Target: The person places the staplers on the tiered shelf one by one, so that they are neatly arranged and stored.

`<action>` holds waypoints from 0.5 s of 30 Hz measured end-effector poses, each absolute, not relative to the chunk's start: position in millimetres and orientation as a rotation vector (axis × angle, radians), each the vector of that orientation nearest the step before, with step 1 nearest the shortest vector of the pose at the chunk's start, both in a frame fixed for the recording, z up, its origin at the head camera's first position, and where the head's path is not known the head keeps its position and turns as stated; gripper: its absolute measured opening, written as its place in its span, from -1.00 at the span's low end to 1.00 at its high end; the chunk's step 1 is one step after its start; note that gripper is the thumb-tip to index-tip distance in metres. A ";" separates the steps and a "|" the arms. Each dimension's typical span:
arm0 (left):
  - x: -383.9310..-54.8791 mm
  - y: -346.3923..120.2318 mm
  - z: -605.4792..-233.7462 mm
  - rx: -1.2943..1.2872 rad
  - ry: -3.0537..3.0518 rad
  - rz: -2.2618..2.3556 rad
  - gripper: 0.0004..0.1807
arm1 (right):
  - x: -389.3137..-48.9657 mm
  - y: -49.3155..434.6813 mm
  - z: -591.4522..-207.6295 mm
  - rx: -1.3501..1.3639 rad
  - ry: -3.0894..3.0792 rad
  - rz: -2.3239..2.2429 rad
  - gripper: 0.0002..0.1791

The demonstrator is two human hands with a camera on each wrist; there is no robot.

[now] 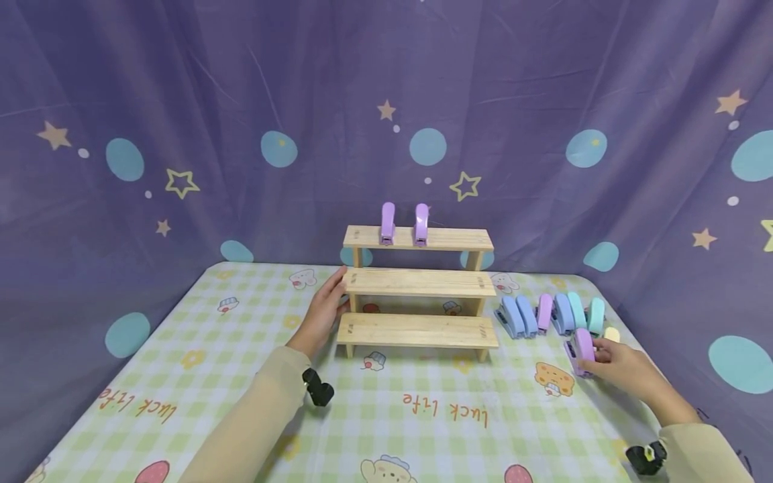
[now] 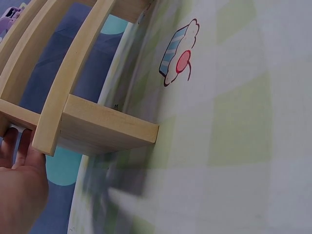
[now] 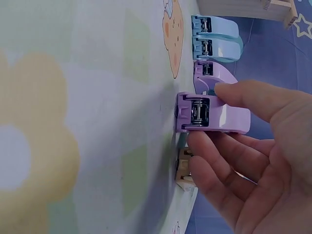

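My right hand (image 1: 625, 365) pinches a purple stapler (image 3: 214, 113) between thumb and fingers, in front of a row of staplers at the right of the table. At the left side of a three-step wooden shelf (image 1: 417, 330), my left hand (image 1: 320, 315) rests with its fingers against the end of the middle step. The left wrist view shows those fingers (image 2: 35, 158) touching the wood, partly hidden by it. Two purple staplers (image 1: 388, 224) stand apart on the top step. Both lower steps are bare.
The row holds blue staplers (image 1: 513, 316), another purple stapler (image 1: 544, 313), turquoise staplers (image 1: 595, 315) and a cream-yellow one (image 1: 612, 334) partly behind my right hand. A checked cloth (image 1: 447, 443) covers the table. Behind it hangs a purple curtain (image 1: 338, 80).
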State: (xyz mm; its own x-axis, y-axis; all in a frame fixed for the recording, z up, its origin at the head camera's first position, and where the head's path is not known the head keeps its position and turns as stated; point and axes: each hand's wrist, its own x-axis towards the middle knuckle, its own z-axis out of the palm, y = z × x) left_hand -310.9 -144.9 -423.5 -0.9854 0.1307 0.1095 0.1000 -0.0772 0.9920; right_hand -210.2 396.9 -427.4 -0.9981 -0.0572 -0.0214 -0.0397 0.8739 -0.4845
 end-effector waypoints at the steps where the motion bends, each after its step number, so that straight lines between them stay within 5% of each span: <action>1: -310.1 -144.5 -422.2 0.252 2.111 2.278 -0.44 | -210.2 396.9 -427.8 -0.079 3.012 -0.769 -0.16; 15: -313.8 -144.7 -425.8 0.264 2.119 2.282 -0.43 | -208.8 393.0 -430.2 -0.011 3.031 -0.802 -0.22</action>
